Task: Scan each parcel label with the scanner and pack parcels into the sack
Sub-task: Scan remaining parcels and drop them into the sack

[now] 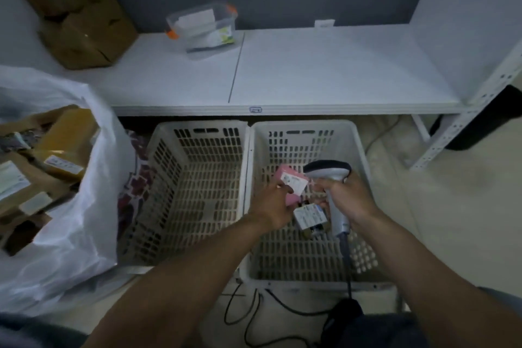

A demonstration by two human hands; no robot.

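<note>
My left hand (272,205) grips a small pink parcel (291,183) with a white label, held over the right-hand white basket (358,147). My right hand (348,198) grips the grey barcode scanner (329,171) by its handle, the scanner's head just right of the pink parcel's label. Another labelled parcel (309,216) lies on the basket floor below both hands. The white plastic sack (84,229) stands open at the left, holding several brown labelled parcels (60,150).
A second white basket (197,133) stands left of the first. Behind runs a white shelf (310,73) with a clear plastic box (204,27) and a brown cardboard box (87,34). The scanner's black cable (254,316) trails on the floor. A metal rack post (463,121) stands right.
</note>
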